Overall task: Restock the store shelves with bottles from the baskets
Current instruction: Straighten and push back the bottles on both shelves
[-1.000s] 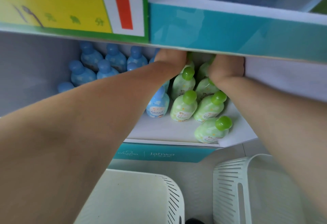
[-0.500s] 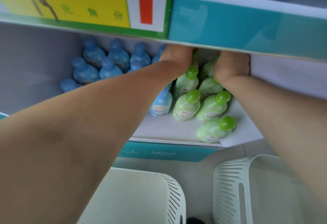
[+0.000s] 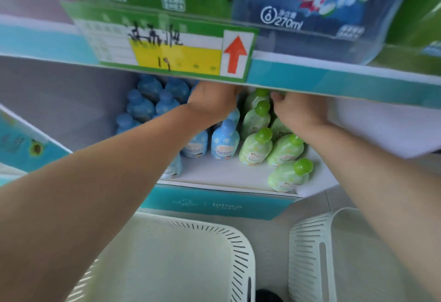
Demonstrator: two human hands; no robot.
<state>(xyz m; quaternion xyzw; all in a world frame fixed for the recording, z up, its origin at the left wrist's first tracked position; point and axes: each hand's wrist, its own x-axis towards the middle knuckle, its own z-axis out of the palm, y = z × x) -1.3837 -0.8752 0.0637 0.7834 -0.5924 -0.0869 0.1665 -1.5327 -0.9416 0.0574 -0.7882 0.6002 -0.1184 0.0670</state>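
The left hand (image 3: 212, 101) and right hand (image 3: 298, 111) ease back from the green bottles (image 3: 256, 149) at 12 o'clock, grips indiscernible; placement looks finished.

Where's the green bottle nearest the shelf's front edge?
Head view: the bottle stands at the front right corner of the shelf, just ahead of the other green bottles.

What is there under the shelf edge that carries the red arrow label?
Blue bottles, green bottles, with the left hand and right hand among them. The shelf edge covers their fingertips, so any grip cannot be seen.
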